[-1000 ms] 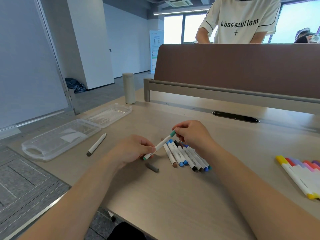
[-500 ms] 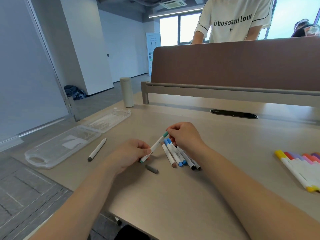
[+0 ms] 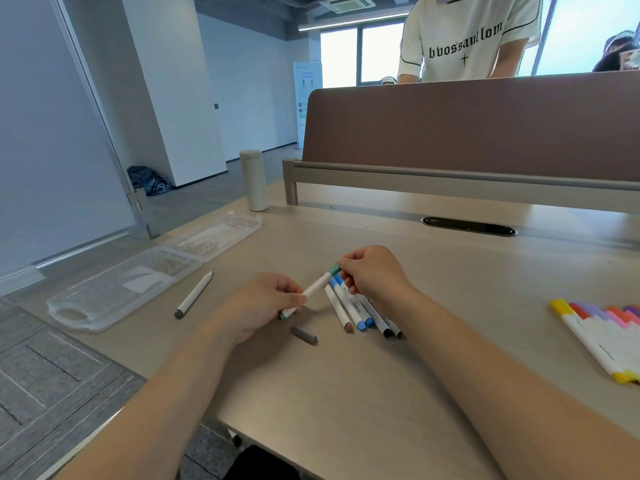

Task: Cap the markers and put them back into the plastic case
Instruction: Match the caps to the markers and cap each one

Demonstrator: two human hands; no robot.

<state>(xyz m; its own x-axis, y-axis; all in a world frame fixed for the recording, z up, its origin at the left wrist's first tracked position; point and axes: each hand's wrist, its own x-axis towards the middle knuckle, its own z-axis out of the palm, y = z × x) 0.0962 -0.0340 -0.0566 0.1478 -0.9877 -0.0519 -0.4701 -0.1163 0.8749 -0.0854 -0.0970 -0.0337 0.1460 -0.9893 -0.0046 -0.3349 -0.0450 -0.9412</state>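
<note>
- The left grip (image 3: pixel 263 303) is closed round the lower end of a white teal marker (image 3: pixel 319 285), thumb pressed on the barrel.
- The right grip (image 3: pixel 374 275) pinches the teal cap at the marker's upper end; the marker slants above the middle of the counter (image 3: pixel 346 393).
- A fan of capped markers (image 3: pixel 360 315) lies on the counter just beside it, far ends hidden under the right grip; whether that grip holds them I cannot tell.
- A loose grey cap (image 3: pixel 304 335) lies near the left grip, toward the near edge.
- A grey marker (image 3: pixel 193 295) lies between the left grip and the plastic case (image 3: pixel 69 311).
- The case lies open along the counter's left edge.
- More bright markers (image 3: pixel 602 337) lie at the right edge.
</note>
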